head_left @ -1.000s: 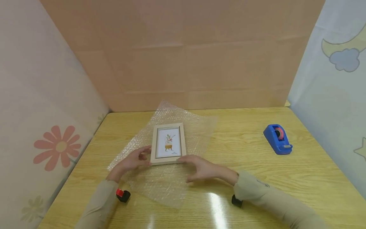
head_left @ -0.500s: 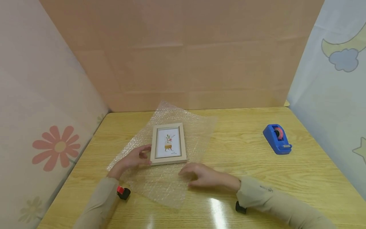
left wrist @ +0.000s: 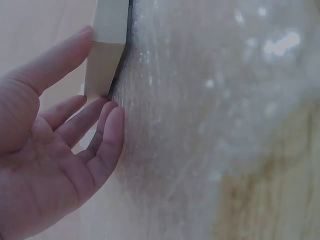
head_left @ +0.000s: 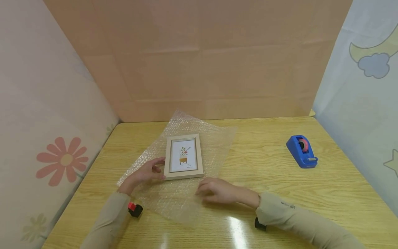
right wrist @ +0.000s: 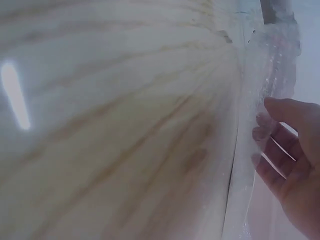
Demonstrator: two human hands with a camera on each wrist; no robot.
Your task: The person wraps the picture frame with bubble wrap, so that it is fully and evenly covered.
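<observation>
A pale wooden picture frame [head_left: 183, 174] with a potted-plant print lies face up on a clear sheet of bubble wrap [head_left: 174, 197]. My left hand [head_left: 144, 173] rests at the frame's lower left, with thumb and fingertips against its edge. In the left wrist view the left hand [left wrist: 55, 130] has its thumb at a corner of the frame [left wrist: 102, 62] and its fingers loosely bent beside it. Below the frame's lower right corner, my right hand [head_left: 217, 191] is over the wrap's right edge. The right wrist view shows the right hand [right wrist: 295, 155] with bent fingertips at the film [right wrist: 245, 185], thumb apart from them.
A blue tape dispenser [head_left: 301, 152] with a pink roll stands at the right of the wooden table [head_left: 264, 138]. Fabric walls enclose the back and both sides. Black devices [head_left: 135, 210] sit beneath both wrists.
My right hand has left the frame's lower right corner, moving down toward the wrap's edge, its fingers drawing closer together. The left hand and the frame stay nearly in place.
</observation>
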